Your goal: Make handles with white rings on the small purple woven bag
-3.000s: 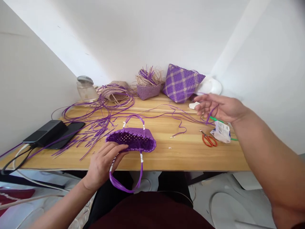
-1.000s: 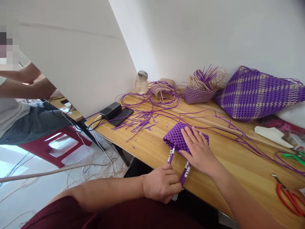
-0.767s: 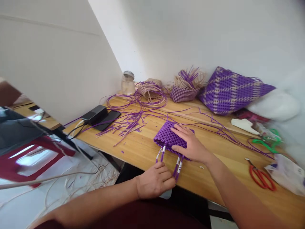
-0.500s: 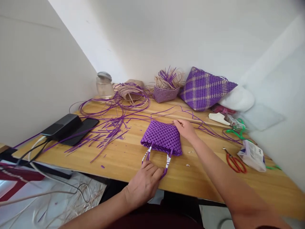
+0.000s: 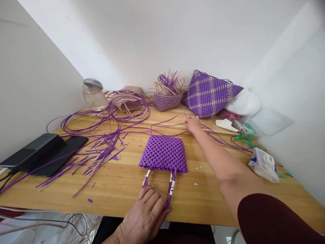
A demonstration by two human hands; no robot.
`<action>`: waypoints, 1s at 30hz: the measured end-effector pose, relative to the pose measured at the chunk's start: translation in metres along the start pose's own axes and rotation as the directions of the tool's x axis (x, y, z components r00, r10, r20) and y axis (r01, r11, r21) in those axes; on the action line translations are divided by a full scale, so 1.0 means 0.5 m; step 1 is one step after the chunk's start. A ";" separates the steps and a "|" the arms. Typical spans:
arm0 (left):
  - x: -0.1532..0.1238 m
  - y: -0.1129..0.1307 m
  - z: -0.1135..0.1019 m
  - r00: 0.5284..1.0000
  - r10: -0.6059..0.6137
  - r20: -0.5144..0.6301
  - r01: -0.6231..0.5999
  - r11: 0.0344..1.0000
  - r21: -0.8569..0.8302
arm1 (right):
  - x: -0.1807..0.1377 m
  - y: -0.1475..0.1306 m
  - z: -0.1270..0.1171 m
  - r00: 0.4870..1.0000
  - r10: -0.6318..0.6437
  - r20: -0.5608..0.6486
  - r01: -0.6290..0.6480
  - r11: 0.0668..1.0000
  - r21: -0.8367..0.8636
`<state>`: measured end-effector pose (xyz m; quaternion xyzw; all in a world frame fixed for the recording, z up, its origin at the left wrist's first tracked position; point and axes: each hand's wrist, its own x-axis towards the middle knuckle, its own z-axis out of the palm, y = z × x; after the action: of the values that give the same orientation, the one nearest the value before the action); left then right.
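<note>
A small purple woven bag (image 5: 164, 154) lies on the wooden table with its handles pointing towards me. Closed around the bag's handle (image 5: 168, 200) is my left hand (image 5: 146, 211), near the table's front edge. White wrapping shows on the handle where it meets the bag. My right hand (image 5: 193, 124) is stretched out beyond the bag, fingers curled on a thin purple strand (image 5: 175, 117); the fingertips are partly hidden. More purple strands run from that hand to the right.
Purple offcuts (image 5: 104, 152), a black phone (image 5: 61, 157) and a black box (image 5: 33, 152) lie left. A jar (image 5: 93, 96), a part-woven basket (image 5: 167, 101) and a larger checked purple piece (image 5: 210, 96) stand behind. A plastic packet (image 5: 264, 164) lies right.
My right hand has left the bag's upper right corner and moved farther back onto the strand. The left hand still grips the handle. The red-handled pliers are now out of sight, behind my right arm.
</note>
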<state>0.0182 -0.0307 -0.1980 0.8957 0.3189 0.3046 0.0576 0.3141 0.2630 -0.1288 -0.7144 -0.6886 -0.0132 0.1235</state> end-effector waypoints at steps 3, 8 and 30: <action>0.000 -0.001 0.002 1.000 -0.001 -0.001 0.001 1.000 0.012 | 0.003 -0.003 -0.014 1.000 -0.003 0.014 0.002 0.997 0.083; 0.001 0.003 -0.005 1.000 0.010 -0.022 -0.010 1.000 0.004 | -0.016 0.001 -0.084 0.997 0.025 -0.070 0.000 0.938 0.346; 0.173 0.038 -0.123 0.817 -0.320 -0.480 0.142 0.918 -0.370 | -0.319 -0.044 -0.495 0.869 -0.024 -0.494 0.454 0.434 0.778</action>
<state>0.0454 0.0013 -0.0988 0.7087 0.3766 0.5781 0.1472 0.3217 0.0592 0.0843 -0.4195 -0.6498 0.1735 0.6096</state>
